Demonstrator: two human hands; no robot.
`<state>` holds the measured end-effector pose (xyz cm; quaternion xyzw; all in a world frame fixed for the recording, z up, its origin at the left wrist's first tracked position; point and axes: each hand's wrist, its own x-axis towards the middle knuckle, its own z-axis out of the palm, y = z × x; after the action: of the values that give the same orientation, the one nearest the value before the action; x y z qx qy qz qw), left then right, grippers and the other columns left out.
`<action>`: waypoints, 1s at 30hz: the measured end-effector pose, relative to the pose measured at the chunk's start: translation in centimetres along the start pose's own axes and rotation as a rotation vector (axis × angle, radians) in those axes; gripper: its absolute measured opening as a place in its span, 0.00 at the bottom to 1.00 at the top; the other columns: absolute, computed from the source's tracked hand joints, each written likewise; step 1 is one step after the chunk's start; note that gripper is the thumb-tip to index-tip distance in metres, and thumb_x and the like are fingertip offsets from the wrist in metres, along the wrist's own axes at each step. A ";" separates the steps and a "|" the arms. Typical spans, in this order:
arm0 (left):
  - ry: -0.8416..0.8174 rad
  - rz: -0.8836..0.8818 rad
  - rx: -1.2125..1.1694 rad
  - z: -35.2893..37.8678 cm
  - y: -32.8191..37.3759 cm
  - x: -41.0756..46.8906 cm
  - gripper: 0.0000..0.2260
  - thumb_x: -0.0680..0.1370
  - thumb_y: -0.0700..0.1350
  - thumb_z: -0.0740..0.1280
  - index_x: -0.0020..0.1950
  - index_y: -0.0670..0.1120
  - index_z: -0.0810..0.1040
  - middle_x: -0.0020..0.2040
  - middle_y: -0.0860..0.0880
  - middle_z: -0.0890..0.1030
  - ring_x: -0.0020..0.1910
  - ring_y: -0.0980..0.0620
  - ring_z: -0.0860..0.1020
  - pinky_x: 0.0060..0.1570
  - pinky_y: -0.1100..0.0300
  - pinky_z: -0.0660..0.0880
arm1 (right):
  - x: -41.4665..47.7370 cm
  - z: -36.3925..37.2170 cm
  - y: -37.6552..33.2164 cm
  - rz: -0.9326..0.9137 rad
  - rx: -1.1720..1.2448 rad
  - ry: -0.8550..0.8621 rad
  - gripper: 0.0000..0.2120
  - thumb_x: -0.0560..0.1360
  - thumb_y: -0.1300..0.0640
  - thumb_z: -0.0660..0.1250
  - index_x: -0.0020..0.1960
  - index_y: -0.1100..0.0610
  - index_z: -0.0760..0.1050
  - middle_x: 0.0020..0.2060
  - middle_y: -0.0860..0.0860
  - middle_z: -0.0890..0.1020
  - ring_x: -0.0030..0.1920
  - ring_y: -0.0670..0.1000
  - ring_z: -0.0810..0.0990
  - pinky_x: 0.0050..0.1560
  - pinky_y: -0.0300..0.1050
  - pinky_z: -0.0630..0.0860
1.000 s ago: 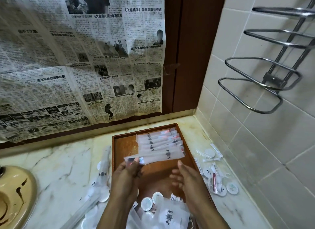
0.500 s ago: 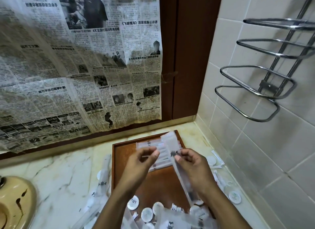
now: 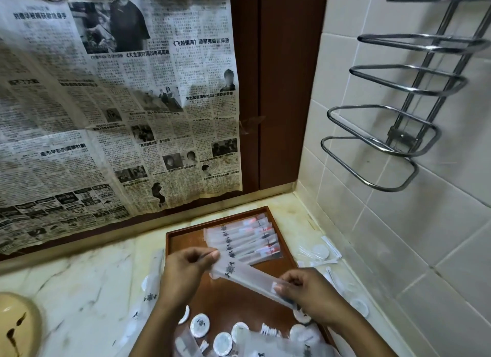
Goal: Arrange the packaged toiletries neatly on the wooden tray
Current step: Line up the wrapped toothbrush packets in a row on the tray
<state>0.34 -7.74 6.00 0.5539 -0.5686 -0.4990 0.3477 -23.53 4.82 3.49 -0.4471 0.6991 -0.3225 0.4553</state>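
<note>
- The left hand [image 3: 186, 270] and right hand [image 3: 308, 290] each pinch one end of a long frosted packet [image 3: 247, 275], held slanting above the wooden tray [image 3: 183, 239] at lower centre of the frame.
- Fingers of both hands are curled onto the packet.
- A row of similar packets [image 3: 244, 238] lies in the tray's upper right part.
- Round white packets [image 3: 199, 325] sit at the tray's lower edge; more lie on the table [image 3: 87, 271] on either side of the tray.

The left hand [image 3: 183, 274] pinches one end of a long translucent packet [image 3: 247, 275] and the right hand [image 3: 313, 295] grips the other end, above the wooden tray [image 3: 233, 301]. A row of similar long packets [image 3: 244, 237] lies side by side at the tray's far end. Round white packets [image 3: 199, 325] lie at its near end. The tray stands on a marble counter [image 3: 79, 290], below a newspaper [image 3: 106, 104] and a metal rack [image 3: 385, 133].
</note>
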 end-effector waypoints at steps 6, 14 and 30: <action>0.011 -0.108 0.070 0.5 -4.9 -0.6 0.01 0.73 0.43 0.78 0.43 0.46 0.88 0.39 0.53 0.87 0.42 0.55 0.85 0.45 0.60 0.79 | 2.9 -1.1 2.6 0.030 -0.077 0.121 0.04 0.72 0.56 0.76 0.39 0.51 0.85 0.36 0.44 0.86 0.40 0.41 0.81 0.42 0.37 0.76; 0.000 -0.097 0.372 1.3 -9.2 0.5 0.04 0.74 0.48 0.78 0.39 0.53 0.88 0.35 0.60 0.85 0.40 0.62 0.83 0.42 0.68 0.75 | 8.1 0.0 4.1 -0.023 -0.452 0.243 0.05 0.75 0.56 0.73 0.41 0.49 0.84 0.42 0.46 0.82 0.43 0.44 0.80 0.48 0.40 0.77; 0.107 -0.138 0.357 2.0 -12.1 3.5 0.06 0.72 0.46 0.79 0.36 0.53 0.85 0.32 0.54 0.84 0.35 0.54 0.83 0.38 0.57 0.76 | 13.1 0.7 4.7 -0.040 -0.647 0.393 0.05 0.78 0.54 0.68 0.49 0.52 0.83 0.49 0.51 0.78 0.49 0.53 0.79 0.48 0.46 0.77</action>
<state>1.40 -9.47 -6.58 0.6701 -0.5897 -0.3825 0.2385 -26.89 -5.37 -5.33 -0.5112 0.8298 -0.1735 0.1415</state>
